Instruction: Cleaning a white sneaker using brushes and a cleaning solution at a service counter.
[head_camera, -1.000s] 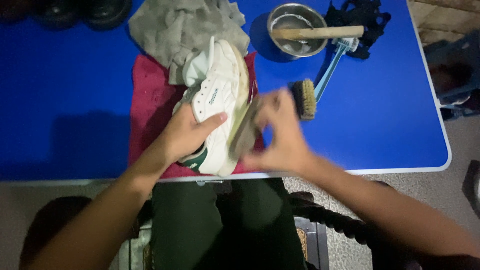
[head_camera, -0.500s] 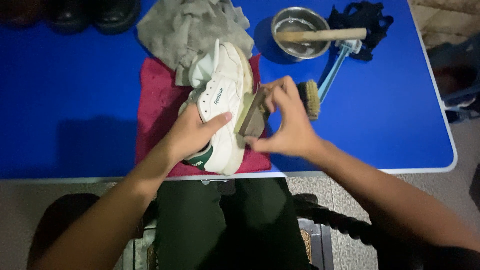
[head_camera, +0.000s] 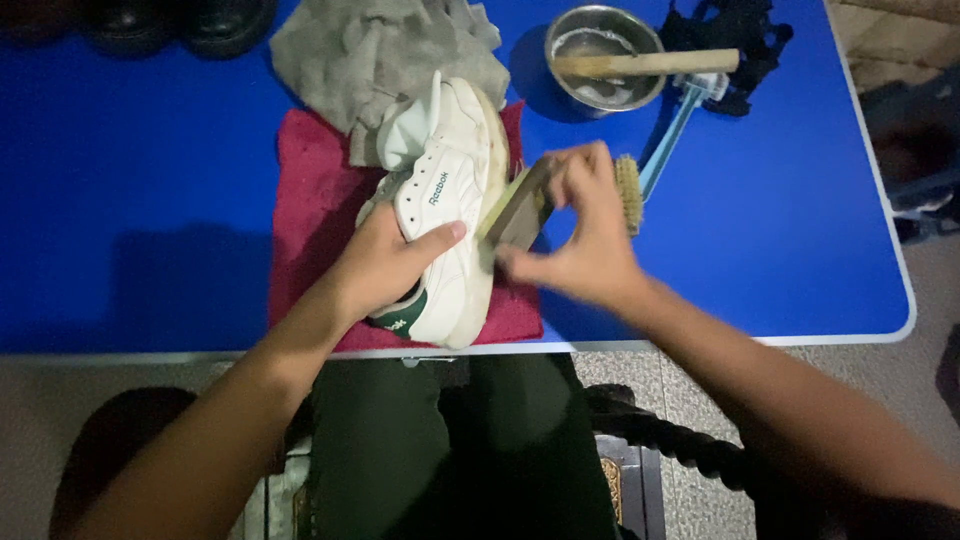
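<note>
Blue surface (head_camera: 150, 200) carries a red towel (head_camera: 310, 190) where the left hand (head_camera: 385, 265) clamps a white sneaker (head_camera: 445, 200) on its side while the right hand (head_camera: 585, 240) grips a scrub brush (head_camera: 515, 212) against its still yellowed sole edge, so scrubbing looks unfinished.

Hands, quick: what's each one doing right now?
Left hand: closed on the white shoe, steadying it on the red cloth.
Right hand: closed on a brush, pressed against the shoe's sole edge.
</note>
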